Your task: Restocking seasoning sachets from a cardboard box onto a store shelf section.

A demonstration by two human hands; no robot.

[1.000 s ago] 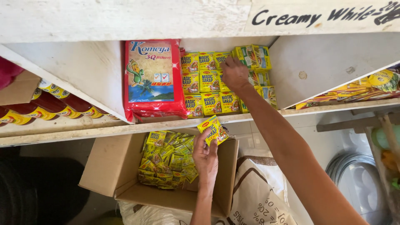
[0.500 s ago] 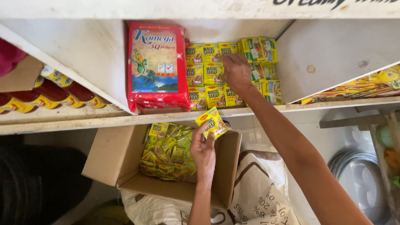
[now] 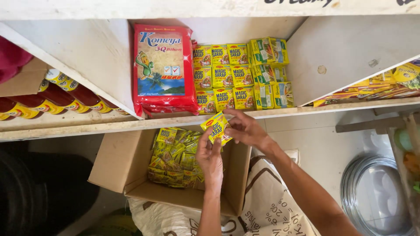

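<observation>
White wooden shelf with slanted dividers, yellow sachet rows stacked in the middle bay beside a big red noodle pack. Left hand clamped on a small stack of yellow sachets, just below the shelf edge, over the open cardboard box. Right hand pinches the same stack at its top, fingers closed on it. Risks: stack is thin and slick, could fan out and drop back into the box; pushing it in crooked could topple the standing rows; the leaning red pack may slump onto them.
</observation>
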